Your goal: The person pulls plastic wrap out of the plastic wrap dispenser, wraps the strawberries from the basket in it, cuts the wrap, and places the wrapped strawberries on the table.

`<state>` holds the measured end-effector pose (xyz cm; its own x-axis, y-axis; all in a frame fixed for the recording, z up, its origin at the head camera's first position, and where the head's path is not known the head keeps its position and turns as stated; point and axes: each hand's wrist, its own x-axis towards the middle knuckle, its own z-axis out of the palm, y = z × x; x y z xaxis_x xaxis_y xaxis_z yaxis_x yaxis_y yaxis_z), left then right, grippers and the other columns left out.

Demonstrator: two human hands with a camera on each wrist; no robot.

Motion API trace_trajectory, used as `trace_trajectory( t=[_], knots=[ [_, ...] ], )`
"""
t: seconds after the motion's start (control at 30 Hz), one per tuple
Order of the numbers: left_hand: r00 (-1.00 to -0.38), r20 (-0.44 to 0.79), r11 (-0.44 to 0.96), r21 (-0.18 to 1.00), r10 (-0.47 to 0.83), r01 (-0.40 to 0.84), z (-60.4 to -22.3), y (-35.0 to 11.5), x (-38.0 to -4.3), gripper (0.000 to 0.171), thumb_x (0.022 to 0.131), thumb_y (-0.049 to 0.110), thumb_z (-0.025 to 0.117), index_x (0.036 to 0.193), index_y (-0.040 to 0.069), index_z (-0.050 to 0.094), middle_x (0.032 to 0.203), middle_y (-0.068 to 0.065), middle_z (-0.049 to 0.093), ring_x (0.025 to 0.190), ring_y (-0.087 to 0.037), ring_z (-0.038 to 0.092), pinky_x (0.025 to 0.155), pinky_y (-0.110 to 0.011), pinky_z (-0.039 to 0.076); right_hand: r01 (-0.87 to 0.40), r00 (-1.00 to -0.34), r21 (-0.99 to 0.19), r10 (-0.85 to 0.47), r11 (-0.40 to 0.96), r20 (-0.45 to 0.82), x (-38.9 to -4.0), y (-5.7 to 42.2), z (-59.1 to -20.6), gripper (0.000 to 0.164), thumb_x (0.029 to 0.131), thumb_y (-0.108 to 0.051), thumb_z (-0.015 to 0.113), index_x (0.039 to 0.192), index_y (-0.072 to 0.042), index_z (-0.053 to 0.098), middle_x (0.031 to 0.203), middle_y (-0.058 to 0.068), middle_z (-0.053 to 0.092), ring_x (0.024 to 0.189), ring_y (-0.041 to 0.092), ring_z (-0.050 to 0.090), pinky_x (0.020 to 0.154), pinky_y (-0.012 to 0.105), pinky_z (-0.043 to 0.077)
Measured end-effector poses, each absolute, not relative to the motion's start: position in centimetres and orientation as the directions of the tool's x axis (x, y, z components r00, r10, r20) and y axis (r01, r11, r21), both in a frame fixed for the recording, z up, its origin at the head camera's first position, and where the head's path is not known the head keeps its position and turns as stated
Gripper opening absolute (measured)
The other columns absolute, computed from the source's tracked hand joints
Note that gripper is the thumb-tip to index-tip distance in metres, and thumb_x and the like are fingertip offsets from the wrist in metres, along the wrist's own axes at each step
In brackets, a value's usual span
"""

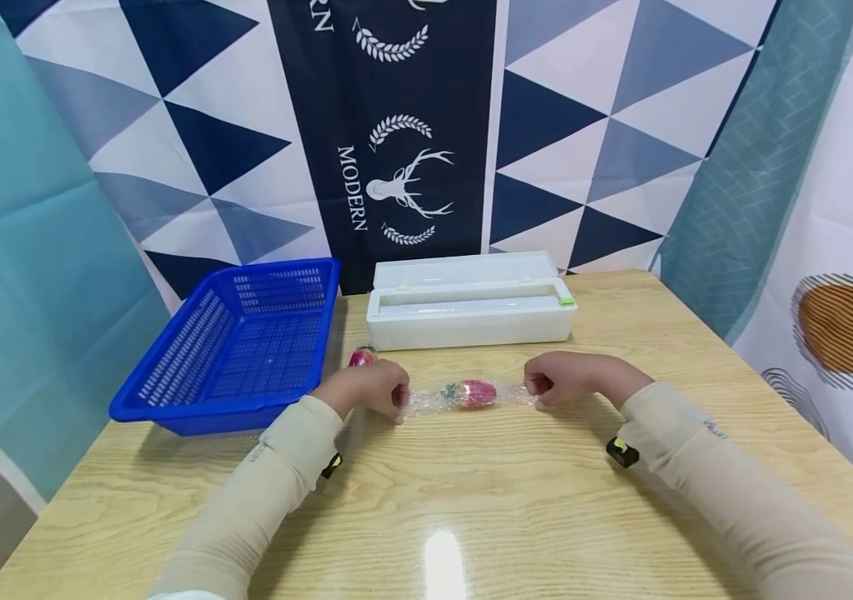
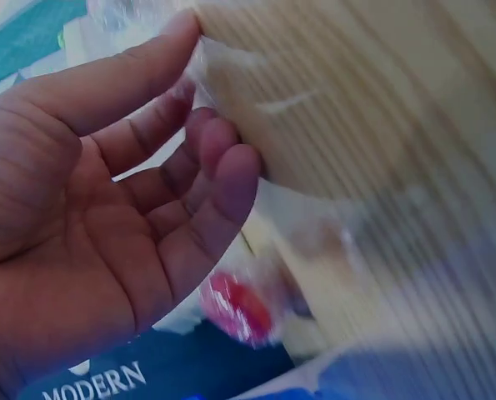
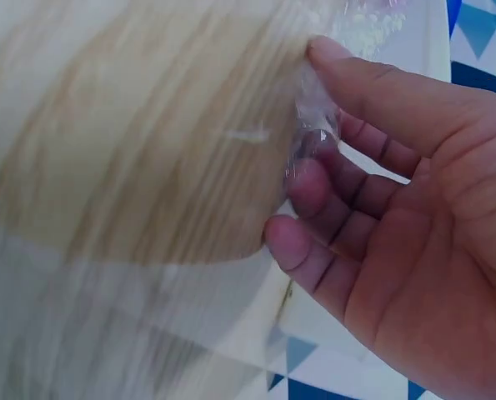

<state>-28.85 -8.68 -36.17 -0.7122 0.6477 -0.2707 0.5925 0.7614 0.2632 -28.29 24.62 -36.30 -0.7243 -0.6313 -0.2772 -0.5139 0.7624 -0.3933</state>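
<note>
A pinkish-red item with a green end [image 1: 477, 393], like a small fruit, lies rolled in clear plastic wrap [image 1: 426, 402] in front of the white box. The left hand [image 1: 381, 389] pinches the left end of this wrap between thumb and fingers. At the opposite end, the right hand [image 1: 561, 377] pinches the gathered film [image 3: 314, 108], which shows crinkled at its fingertips in the right wrist view. The wrap stretches level between both hands. A second wrapped pinkish-red item [image 1: 362, 357] sits behind the left hand, partly hidden by it; its shiny round end [image 2: 239, 308] shows in the left wrist view.
A blue plastic basket [image 1: 324, 333] stands at the left, close beside the left forearm. Behind the hands is a long white box [image 1: 471, 331] with its lid up and a green tab [image 1: 566, 301] at its right end. The wooden table [image 1: 516, 508] meets patterned cloth at the back.
</note>
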Motion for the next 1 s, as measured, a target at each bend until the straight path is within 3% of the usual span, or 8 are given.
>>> trace_trajectory(
  t=[0.13, 0.3, 0.37, 0.5, 0.63, 0.77, 1.0],
  knots=[
    [-0.731, -0.287, 0.785, 0.206, 0.619, 0.584, -35.7, -9.1, -28.7, 0.023, 0.075, 0.010, 0.084, 0.077, 0.011, 0.061, 0.072, 0.004, 0.054, 0.070, -0.013, 0.047, 0.065, -0.026, 0.041, -0.490, -0.743, -0.385, -0.606, 0.782, -0.286, -28.0, 25.5, -35.8, 0.021, 0.081, -0.009, 0.077, 0.084, -0.011, 0.056, 0.076, -0.002, 0.049, 0.072, 0.012, 0.045, 0.066, 0.028, 0.038],
    [-0.739, -0.232, 0.773, 0.120, 0.632, 0.623, -34.6, -8.3, -28.4, 0.018, 0.077, -0.008, 0.070, 0.080, 0.008, 0.063, 0.073, 0.002, 0.053, 0.071, -0.015, 0.046, 0.066, -0.028, 0.043, -0.475, -0.778, -0.362, -0.575, 0.802, -0.254, -27.7, 25.8, -35.3, 0.029, 0.074, -0.014, 0.084, 0.087, -0.011, 0.059, 0.080, -0.001, 0.051, 0.074, 0.014, 0.046, 0.067, 0.030, 0.040],
    [-0.740, -0.198, 0.764, 0.093, 0.642, 0.638, -34.2, -7.7, -28.3, 0.022, 0.078, -0.014, 0.062, 0.083, 0.007, 0.064, 0.076, 0.001, 0.052, 0.072, -0.016, 0.046, 0.068, -0.029, 0.045, -0.471, -0.793, -0.350, -0.563, 0.810, -0.234, -27.5, 25.7, -35.0, 0.030, 0.074, -0.016, 0.085, 0.089, -0.011, 0.060, 0.082, 0.000, 0.052, 0.074, 0.016, 0.046, 0.066, 0.031, 0.040],
    [-0.739, -0.134, 0.751, 0.114, 0.661, 0.651, -33.5, -6.0, -28.1, 0.028, 0.077, -0.018, 0.061, 0.093, 0.005, 0.067, 0.085, -0.002, 0.060, 0.079, -0.017, 0.051, 0.075, -0.031, 0.048, -0.480, -0.813, -0.338, -0.556, 0.809, -0.176, -27.1, 25.5, -34.3, 0.024, 0.077, -0.009, 0.080, 0.090, -0.009, 0.061, 0.086, 0.004, 0.054, 0.073, 0.017, 0.047, 0.066, 0.032, 0.041],
    [-0.702, -0.064, 0.699, 0.188, 0.710, 0.690, -33.4, -3.9, -27.9, 0.028, 0.078, -0.010, 0.068, 0.103, 0.004, 0.070, 0.101, -0.006, 0.068, 0.094, -0.021, 0.061, 0.087, -0.032, 0.050, -0.521, -0.813, -0.328, -0.575, 0.788, -0.091, -26.7, 25.1, -33.8, 0.020, 0.078, -0.006, 0.077, 0.090, -0.006, 0.061, 0.089, 0.007, 0.057, 0.076, 0.020, 0.051, 0.068, 0.034, 0.044],
    [-0.658, -0.041, 0.650, 0.217, 0.752, 0.729, -33.9, -1.6, -27.7, 0.035, 0.081, 0.010, 0.078, 0.114, 0.005, 0.068, 0.113, -0.007, 0.067, 0.106, -0.021, 0.061, 0.094, -0.030, 0.047, -0.549, -0.809, -0.308, -0.587, 0.777, -0.038, -26.4, 24.5, -33.5, 0.022, 0.079, -0.009, 0.078, 0.093, -0.005, 0.063, 0.092, 0.008, 0.059, 0.082, 0.024, 0.056, 0.073, 0.036, 0.047],
    [-0.682, -0.084, 0.687, 0.084, 0.727, 0.722, -34.7, 1.5, -27.7, 0.058, 0.077, 0.035, 0.083, 0.124, 0.007, 0.064, 0.116, -0.002, 0.067, 0.106, -0.015, 0.060, 0.092, -0.026, 0.047, -0.600, -0.783, -0.287, -0.621, 0.747, 0.022, -25.9, 23.5, -33.1, 0.022, 0.079, -0.010, 0.080, 0.095, -0.005, 0.065, 0.093, 0.008, 0.060, 0.084, 0.027, 0.059, 0.075, 0.037, 0.051]
  ],
)
